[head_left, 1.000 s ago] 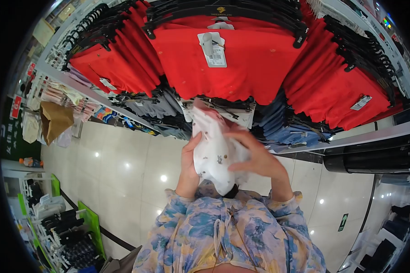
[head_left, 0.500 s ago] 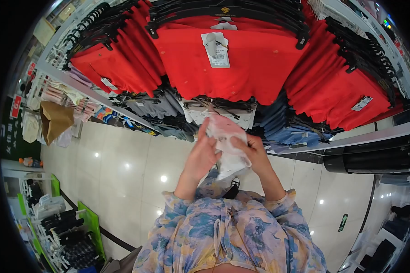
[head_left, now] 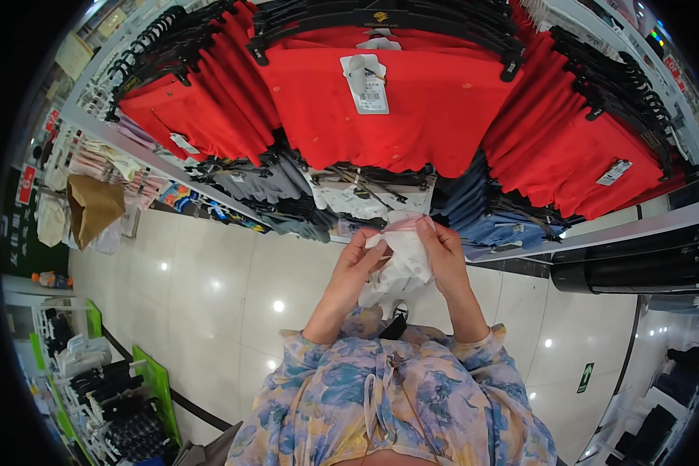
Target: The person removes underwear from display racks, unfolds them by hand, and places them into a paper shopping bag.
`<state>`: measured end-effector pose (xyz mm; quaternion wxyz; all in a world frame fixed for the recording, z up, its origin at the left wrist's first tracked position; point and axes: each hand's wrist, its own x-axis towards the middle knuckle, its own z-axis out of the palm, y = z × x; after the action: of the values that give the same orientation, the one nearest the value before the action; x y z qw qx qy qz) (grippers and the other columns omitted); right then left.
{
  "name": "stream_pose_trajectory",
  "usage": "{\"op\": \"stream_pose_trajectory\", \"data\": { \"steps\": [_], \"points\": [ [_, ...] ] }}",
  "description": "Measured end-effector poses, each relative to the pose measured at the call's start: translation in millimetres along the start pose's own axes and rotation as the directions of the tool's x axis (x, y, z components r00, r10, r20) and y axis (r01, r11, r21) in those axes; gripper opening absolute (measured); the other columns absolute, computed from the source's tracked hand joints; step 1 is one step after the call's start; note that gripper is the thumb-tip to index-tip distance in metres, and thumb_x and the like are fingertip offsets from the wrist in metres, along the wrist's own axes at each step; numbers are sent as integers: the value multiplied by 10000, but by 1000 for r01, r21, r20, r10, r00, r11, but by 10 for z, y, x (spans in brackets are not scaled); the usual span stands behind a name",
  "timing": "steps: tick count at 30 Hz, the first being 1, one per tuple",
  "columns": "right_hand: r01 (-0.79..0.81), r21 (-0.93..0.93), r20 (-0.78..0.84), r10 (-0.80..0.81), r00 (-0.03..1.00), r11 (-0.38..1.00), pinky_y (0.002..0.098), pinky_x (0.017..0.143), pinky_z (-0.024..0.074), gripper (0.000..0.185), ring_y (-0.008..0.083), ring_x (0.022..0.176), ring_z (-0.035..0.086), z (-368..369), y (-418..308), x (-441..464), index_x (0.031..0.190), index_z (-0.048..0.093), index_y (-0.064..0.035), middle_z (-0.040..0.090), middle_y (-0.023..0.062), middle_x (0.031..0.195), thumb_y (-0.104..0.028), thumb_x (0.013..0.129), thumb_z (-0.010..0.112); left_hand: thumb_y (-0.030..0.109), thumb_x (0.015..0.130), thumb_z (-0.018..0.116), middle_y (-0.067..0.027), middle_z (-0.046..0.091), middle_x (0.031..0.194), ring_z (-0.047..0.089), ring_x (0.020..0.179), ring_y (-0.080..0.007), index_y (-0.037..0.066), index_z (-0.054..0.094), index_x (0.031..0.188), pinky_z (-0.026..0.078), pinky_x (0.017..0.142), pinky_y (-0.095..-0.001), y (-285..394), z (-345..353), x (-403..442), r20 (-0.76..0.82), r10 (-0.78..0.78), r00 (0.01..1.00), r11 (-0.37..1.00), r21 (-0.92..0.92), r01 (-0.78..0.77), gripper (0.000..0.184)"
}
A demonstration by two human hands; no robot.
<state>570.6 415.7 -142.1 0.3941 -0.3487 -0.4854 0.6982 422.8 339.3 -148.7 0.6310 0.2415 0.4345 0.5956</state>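
Between my two hands hangs a small, thin white garment with a pink edge [head_left: 408, 260]; its exact kind cannot be made out. My left hand [head_left: 356, 268] pinches its left upper edge between thumb and fingers. On the other side, my right hand [head_left: 444, 250] is closed on the pink upper edge. The cloth droops in loose folds below the fingers. Just beyond the hands is the lower row of hanging clothes, including white garments [head_left: 349, 194]. Above them hang red garments [head_left: 388, 109] on black clip hangers, with a white price tag [head_left: 365, 84] on the front one.
A metal rack rail [head_left: 186, 175] runs along the left side of the display. Blue garments [head_left: 505, 233] hang low at right. A brown paper-like piece [head_left: 95, 208] hangs at left. Lower left stands a green-edged shelf [head_left: 154, 388] with dark clothes. Pale tiled floor [head_left: 225, 287] lies below.
The garment has been turned and spread between my hands, its pink part now along the top edge. My left hand has shifted from flat alongside it to a pinch.
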Motion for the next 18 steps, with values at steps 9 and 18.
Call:
{"op": "stream_pose_trajectory", "data": {
  "steps": [9, 18],
  "points": [
    [2, 88, -4, -1, 1000, 996, 182, 593, 412, 318, 23, 668, 513, -3, 32, 5, 927, 641, -13, 618, -14, 779, -291, 946, 489, 81, 875, 589, -32, 594, 943, 556, 863, -78, 69, 379, 1188, 435, 712, -203, -48, 60, -43, 171, 77, 982, 955, 271, -122, 377],
    [27, 199, -85, -10, 996, 980, 207, 648, 473, 310, 72, 720, 602, 5, -149, -43, 944, 649, 19, 663, 48, 840, -259, 934, 511, 81, 906, 534, 2, 614, 851, 486, 726, -20, 48, 500, 1125, 372, 657, -170, -40, -56, 10, 55, 184, 981, 952, 240, -192, 224]
  ]
}}
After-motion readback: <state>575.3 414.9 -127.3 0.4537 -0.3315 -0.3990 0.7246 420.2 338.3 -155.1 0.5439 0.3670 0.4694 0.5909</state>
